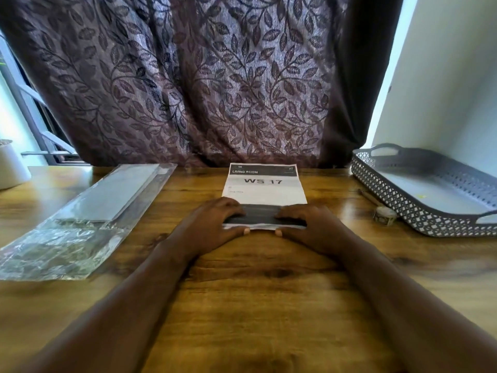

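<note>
A white printed sheet [265, 188] headed "LIVING ROOM" and "WS 17" lies flat on the wooden table [255, 292], near the far edge. Its near end carries a dark grey band [262, 215] that looks folded or raised a little off the table. My left hand [212, 224] holds the band's left end, fingers laid on top and thumb tip at the near edge. My right hand [312, 224] holds the right end the same way. Both forearms reach in from the bottom of the view.
A clear plastic sleeve [88, 219] holding a grey sheet lies at the left. At the right stands a grey perforated tray [419, 211], with a small roll of tape [385, 215] and a thin stick [369, 196] beside it. A white pot [12, 168] sits far left. A leaf-patterned curtain [201, 76] hangs behind.
</note>
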### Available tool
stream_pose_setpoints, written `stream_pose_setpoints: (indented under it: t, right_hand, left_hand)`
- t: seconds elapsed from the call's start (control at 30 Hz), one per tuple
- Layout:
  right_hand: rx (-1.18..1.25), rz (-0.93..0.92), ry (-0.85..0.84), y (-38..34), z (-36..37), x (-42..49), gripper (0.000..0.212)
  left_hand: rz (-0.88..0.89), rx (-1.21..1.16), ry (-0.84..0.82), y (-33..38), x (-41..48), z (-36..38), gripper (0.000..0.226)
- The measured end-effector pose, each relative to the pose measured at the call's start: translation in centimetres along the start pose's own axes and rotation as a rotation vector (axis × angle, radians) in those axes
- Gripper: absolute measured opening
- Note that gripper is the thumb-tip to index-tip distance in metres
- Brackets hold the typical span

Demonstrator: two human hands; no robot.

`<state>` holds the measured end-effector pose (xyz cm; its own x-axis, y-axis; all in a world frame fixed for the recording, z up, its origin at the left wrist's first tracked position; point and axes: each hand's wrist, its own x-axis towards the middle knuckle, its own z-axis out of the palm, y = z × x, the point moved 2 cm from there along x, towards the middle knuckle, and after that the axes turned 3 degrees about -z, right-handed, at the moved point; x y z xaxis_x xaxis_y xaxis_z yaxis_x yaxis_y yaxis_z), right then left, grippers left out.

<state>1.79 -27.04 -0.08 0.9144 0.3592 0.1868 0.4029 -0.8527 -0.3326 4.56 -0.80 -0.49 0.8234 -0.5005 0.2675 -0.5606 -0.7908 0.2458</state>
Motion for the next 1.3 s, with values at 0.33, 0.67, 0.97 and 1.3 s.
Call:
stream_pose_setpoints:
  t: [0.33,0.67,0.97,1.3]
  right_hand:
    - [-0.017,-0.029,0.017,-1.0,-0.1,-0.5,0.039]
    - [-0.268,-0.113,0.123,-1.7,0.0,-0.3,0.044]
    - [-0.687,-0.266,0.148,-4.8,0.9,0.3,0.031]
    - [-0.779,-0.344,0.064,-6.6,1.5,2.0,0.039]
  left_hand:
    - [0.036,0.03,0.074,0.5,-0.4,-0.2,0.048]
    - [0.074,0.066,0.092,0.3,-0.4,0.0,0.033]
    - [0.092,0.091,0.107,0.4,-0.4,0.1,0.033]
    - [-0.079,0.009,0.085,0.2,-0.4,-0.2,0.064]
